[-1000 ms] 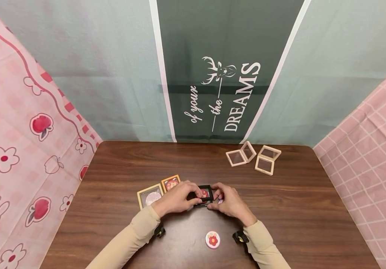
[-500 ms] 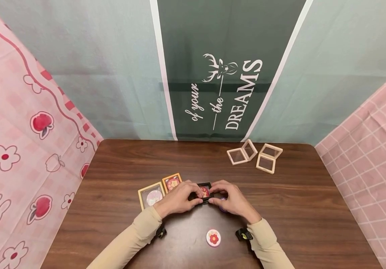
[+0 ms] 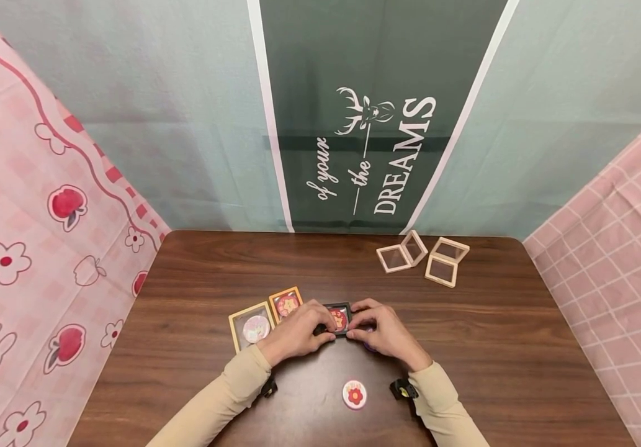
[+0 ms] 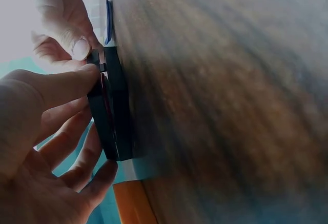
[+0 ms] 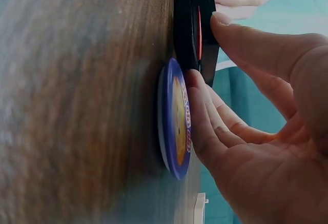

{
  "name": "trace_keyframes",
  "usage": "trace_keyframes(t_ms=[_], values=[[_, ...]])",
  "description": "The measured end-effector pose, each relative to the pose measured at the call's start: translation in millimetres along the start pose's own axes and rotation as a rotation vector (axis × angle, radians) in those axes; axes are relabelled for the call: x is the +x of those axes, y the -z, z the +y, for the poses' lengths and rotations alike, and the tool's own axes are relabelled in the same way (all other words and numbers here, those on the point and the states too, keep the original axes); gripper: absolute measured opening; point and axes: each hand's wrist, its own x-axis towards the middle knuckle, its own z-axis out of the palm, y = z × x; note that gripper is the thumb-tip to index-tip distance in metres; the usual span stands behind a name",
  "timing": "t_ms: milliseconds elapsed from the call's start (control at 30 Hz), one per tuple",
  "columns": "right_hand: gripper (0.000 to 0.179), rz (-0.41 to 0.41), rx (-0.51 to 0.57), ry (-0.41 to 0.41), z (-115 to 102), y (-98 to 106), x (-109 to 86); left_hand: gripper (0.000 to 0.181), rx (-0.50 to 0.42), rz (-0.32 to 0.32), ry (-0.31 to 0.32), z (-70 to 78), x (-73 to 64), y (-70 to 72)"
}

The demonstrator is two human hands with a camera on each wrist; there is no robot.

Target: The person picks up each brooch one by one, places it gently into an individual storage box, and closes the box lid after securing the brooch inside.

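A black display frame (image 3: 345,305) with clear windows lies on the table between both hands, a red badge (image 3: 339,319) inside it. My left hand (image 3: 302,330) grips its left end, thumb on the near edge and fingers on the far one. My right hand (image 3: 385,331) holds the right end in the same way. In the left wrist view, the two halves of the frame (image 4: 119,106) lie almost together, with a narrow gap between them. A purple-blue badge (image 5: 178,116) lies beneath my right fingers, mostly hidden in the head view.
Left of the frame lie an orange frame (image 3: 273,300) with a red badge and a yellow frame (image 3: 233,326) with a pale badge, partly behind my left arm. A flower badge (image 3: 354,395) lies nearer. Two cream frames (image 3: 394,258) (image 3: 441,271) stand unfolded at the back right.
The black frame's upper half has come down onto its lower half. My right hand has moved in to grip the right end, over the purple-blue badge.
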Motion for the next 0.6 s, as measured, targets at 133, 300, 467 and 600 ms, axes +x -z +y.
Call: trace_keyframes(t_ms=[133, 300, 467, 600], values=[[0.011, 0.012, -0.001, 0.013, 0.0, -2.6, -0.2, 0.004, 0.016, -0.004, -0.008, -0.1, -1.0, -0.3], [0.012, 0.042, -0.009, 0.028, -0.2, -5.7, -1.3, 0.005, 0.011, 0.000, -0.017, 0.8, -2.6, -0.2], [0.013, 0.042, -0.023, 0.009, -0.5, -7.9, -1.2, 0.004, 0.024, 0.014, -0.027, 1.4, -3.3, -0.8], [0.013, 0.041, -0.029, 0.002, 0.1, -9.0, -1.5, 0.004, 0.038, 0.013, -0.023, 0.7, -3.2, -1.7]])
